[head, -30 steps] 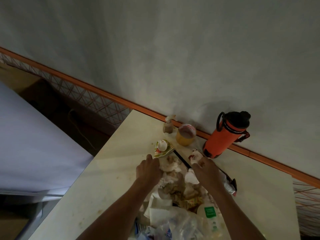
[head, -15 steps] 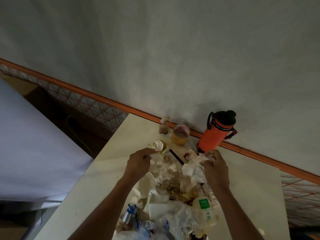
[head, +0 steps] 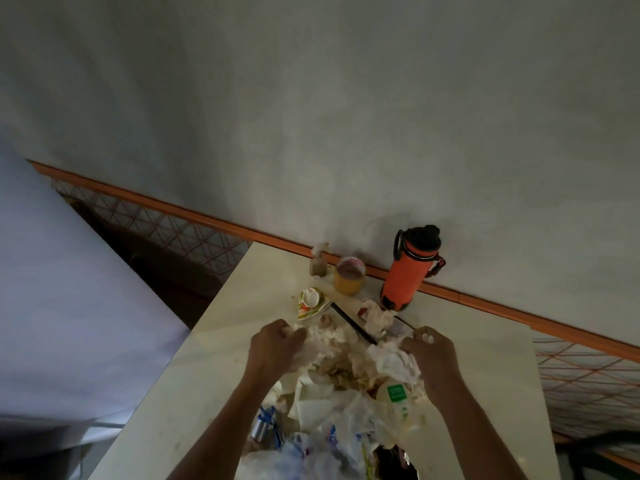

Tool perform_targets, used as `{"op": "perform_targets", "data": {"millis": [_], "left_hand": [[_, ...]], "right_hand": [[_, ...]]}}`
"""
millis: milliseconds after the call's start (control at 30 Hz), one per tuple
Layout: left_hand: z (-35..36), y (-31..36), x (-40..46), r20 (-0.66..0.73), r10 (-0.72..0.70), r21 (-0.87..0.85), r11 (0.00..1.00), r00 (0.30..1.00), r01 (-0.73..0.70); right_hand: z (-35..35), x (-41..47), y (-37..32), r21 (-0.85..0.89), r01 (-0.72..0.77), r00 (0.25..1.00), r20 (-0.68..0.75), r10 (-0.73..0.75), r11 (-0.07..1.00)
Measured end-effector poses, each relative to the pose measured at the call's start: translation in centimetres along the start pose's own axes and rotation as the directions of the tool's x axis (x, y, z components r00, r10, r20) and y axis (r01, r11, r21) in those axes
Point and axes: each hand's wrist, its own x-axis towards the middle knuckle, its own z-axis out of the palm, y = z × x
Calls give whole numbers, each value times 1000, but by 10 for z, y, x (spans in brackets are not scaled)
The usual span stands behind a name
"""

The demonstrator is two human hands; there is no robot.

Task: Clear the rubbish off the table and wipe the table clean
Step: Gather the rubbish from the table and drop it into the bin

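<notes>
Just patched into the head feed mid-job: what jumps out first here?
The orange flask standing upright against the wall at the table's far edge. Nearer, both hands grip crumpled tissue in the rubbish heap: left hand, right hand. A yellow cup stands left of the flask.

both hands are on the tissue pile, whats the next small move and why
Probably drag the crumpled tissues toward the plastic bags at the near edge: the left hand and right hand already grip the pile from both sides, so pulling keeps it together.
</notes>
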Motion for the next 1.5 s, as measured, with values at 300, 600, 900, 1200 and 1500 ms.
{"op": "perform_targets", "data": {"millis": [300, 600, 900, 1200, 1500], "left_hand": [[6, 4, -17, 7, 27, 118, 993, 1000, -28], [49, 25, -23, 410, 184, 293, 901, 893, -320], [101, 42, -24, 580, 120, 301, 887, 806, -349], [115, 49, -15, 491, 243, 203, 902, 837, -381], [124, 41, -14, 525, 148, 280, 900, 838, -334]], "right_hand": [[-11, -20, 10, 24, 52, 996, -69, -51, 998], [-18, -23, 8, 374, -3, 999, -40, 20, 927], [-38, -14, 14, 550, -143, 920, 380, -94, 823], [-42, -6, 22, 560, -194, 961, 274, 41, 806], [-45, -6, 27, 674, -137, 971, 238, -38, 726]]}}
